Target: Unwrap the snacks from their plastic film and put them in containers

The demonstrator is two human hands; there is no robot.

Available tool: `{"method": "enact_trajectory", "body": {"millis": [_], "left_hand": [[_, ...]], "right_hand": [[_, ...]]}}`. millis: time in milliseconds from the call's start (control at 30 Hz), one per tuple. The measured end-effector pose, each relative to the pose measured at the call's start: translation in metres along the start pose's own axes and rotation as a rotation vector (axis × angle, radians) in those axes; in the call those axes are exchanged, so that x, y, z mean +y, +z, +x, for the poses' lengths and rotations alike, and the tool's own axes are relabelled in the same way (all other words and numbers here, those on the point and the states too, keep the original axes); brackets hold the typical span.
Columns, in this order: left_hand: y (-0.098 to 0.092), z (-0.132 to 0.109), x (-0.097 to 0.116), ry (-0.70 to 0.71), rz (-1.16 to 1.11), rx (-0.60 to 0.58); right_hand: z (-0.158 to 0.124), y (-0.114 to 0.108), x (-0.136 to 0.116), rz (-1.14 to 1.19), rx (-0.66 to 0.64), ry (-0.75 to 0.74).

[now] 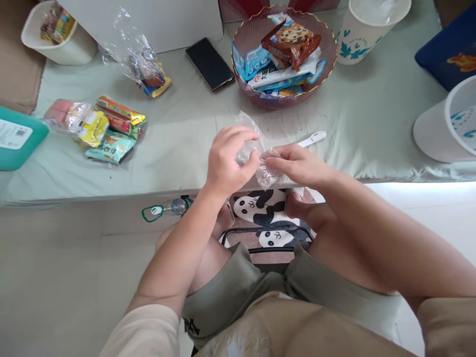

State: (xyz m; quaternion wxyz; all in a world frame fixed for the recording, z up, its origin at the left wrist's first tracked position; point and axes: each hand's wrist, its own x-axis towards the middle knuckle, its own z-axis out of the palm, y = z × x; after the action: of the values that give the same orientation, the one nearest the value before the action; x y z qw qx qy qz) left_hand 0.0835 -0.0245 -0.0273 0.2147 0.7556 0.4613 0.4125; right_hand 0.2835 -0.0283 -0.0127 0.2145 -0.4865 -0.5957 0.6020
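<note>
A crumpled clear plastic bag [267, 174] is held between my two hands, just above the table's front edge. My left hand [231, 159] curls around its left side, the fingers and thumb bent in a C with plastic film between them. From the right, my right hand [303, 164] pinches the bag between thumb and fingers. Whether anything lies inside the bag I cannot tell; it looks thin and creased. Just beyond my right hand a white plastic cutter-like tool [315, 139] lies on the cloth, its near end hidden by the hand.
A ribbed pink glass bowl [256, 101] of wrapped snacks stands behind my hands, beside a black phone [210, 64]. Small snack packs [111, 147] and a clear snack bag [143, 67] lie left. White tubs [433, 131] stand right; another tub [70, 49] sits back left.
</note>
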Motion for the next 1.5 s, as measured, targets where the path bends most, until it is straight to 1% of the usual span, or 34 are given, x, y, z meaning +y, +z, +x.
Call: {"method": "enact_trajectory", "body": {"millis": [67,167,233,300,367,433,500,567,633,667,700,733,800,867,933,1033,1100,1167,1200,1300,1367,1433,1500], "left_hand": [[0.002,0.001,-0.002,-0.006,-0.049,-0.093],[0.000,0.001,-0.007,-0.100,-0.150,-0.204],[-0.002,0.001,-0.009,-0.163,-0.205,-0.265],[-0.001,0.001,-0.009,-0.209,-0.233,-0.299],[0.002,0.000,-0.011,-0.239,-0.270,-0.299],[0.007,0.000,-0.013,-0.263,-0.337,-0.284],[0.012,0.000,-0.015,-0.300,-0.399,-0.262],[0.013,0.001,-0.017,-0.346,-0.431,-0.227],[0.011,0.003,-0.018,-0.395,-0.462,-0.189],[0.010,0.003,-0.017,-0.420,-0.491,-0.182],[0.008,0.004,-0.017,-0.444,-0.533,-0.185],[0.006,0.004,-0.016,-0.467,-0.586,-0.202],[0.004,0.005,-0.015,-0.506,-0.691,-0.255],[0.004,0.006,-0.013,-0.533,-0.734,-0.274],[0.006,0.006,-0.012,-0.551,-0.691,-0.248],[0.008,0.006,-0.010,-0.537,-0.622,-0.224],[0.009,0.007,-0.011,-0.535,-0.654,-0.192],[0.010,0.007,-0.012,-0.566,-0.726,-0.171],[0.010,0.006,-0.013,-0.585,-0.754,-0.190],[0.010,0.005,-0.015,-0.602,-0.746,-0.321],[0.011,0.005,-0.017,-0.597,-0.706,-0.357],[0.011,0.005,-0.018,-0.599,-0.702,-0.339],[0.011,0.007,-0.019,-0.585,-0.732,-0.270]], "right_hand": [[0.001,0.001,0.001,0.043,-0.015,-0.038],[0.002,0.001,0.004,0.073,-0.014,-0.108],[0.003,0.001,0.006,0.076,-0.003,-0.165],[0.004,0.002,0.009,0.079,0.014,-0.213],[0.004,0.003,0.010,0.079,0.026,-0.245],[0.005,0.003,0.011,0.043,0.073,-0.251],[0.005,0.002,0.011,-0.030,0.170,-0.237],[0.006,0.001,0.012,-0.105,0.310,-0.202],[0.008,-0.001,0.013,-0.114,0.435,-0.178],[0.008,-0.001,0.014,-0.080,0.470,-0.179],[0.009,0.000,0.014,-0.022,0.472,-0.185],[0.009,0.000,0.014,0.051,0.438,-0.192],[0.009,0.002,0.012,0.180,0.303,-0.185],[0.007,0.004,0.009,0.233,0.187,-0.149],[0.007,0.006,0.007,0.212,0.148,-0.111],[0.008,0.006,0.006,0.131,0.168,-0.092],[0.011,0.006,0.008,0.111,0.206,-0.118],[0.015,0.007,0.011,0.127,0.265,-0.157],[0.017,0.007,0.012,0.136,0.302,-0.175],[0.021,0.009,0.015,0.155,0.401,-0.206],[0.024,0.011,0.016,0.195,0.437,-0.198],[0.027,0.012,0.017,0.245,0.445,-0.174],[0.031,0.012,0.016,0.288,0.431,-0.181]]}}
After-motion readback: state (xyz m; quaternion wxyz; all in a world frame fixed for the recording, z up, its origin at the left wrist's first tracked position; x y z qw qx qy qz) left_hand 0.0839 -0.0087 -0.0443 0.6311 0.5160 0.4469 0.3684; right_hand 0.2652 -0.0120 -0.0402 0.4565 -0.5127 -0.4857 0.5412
